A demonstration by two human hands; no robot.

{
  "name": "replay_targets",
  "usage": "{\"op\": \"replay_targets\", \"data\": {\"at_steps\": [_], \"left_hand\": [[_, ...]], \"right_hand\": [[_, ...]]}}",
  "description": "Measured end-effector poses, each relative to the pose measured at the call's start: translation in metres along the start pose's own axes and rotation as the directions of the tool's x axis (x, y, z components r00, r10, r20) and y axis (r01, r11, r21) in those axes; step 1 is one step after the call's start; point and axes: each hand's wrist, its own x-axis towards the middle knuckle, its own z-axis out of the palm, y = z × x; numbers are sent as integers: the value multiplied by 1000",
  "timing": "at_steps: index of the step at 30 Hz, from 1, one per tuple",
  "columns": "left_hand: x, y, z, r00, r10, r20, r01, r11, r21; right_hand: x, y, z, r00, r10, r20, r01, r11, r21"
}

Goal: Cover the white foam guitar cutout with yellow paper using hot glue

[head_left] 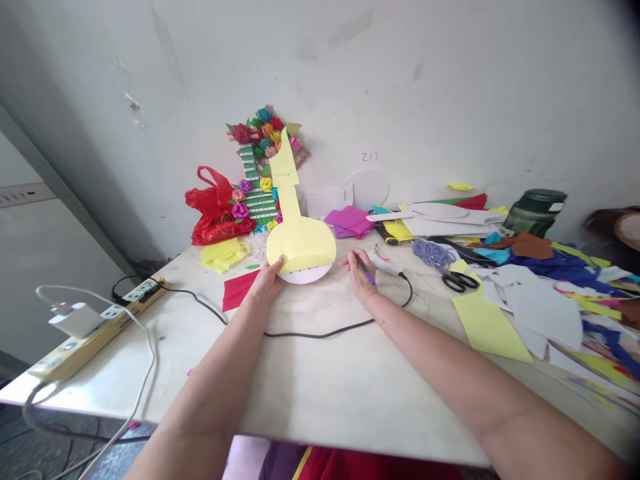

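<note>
My left hand (270,280) pinches the lower left edge of a yellow paper cutout (301,240) shaped like a stringed instrument, with a round body, a narrow neck and a pointed head. The cutout is tilted up off the table. Along its bottom runs a white strip with small dark marks, and a row of dots crosses the head. To the right of it, apart from the paper, my right hand (359,275) is closed around a purple pen (367,272). A white glue gun (386,263) with a black cord lies just beyond that hand.
A power strip (100,333) with a white charger lies at left, its cords trailing over the table. Behind stand a red plastic bag (213,210) and paper flowers (265,133). Black scissors (460,282), yarn (433,255), paper scraps (545,307) and a green bottle (535,210) crowd the right.
</note>
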Motion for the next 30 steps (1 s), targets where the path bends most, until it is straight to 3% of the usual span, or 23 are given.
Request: {"op": "replay_targets", "data": {"at_steps": [6,14,20,30], "left_hand": [[-2,1,-1,997,-19,68,16,999,47],[-4,0,-1,997,-19,69,16,999,46],[-2,-1,-4,993,-35,110,30,998,48],[1,-6,-3,999,-1,35,-1,999,45]], "right_hand": [[5,15,1,999,18,-27,-19,1000,-12],[3,11,4,993,63,97,-67,997,34],[8,27,11,987,48,153,-63,994,91],[7,25,12,988,20,153,-37,993,115]]}}
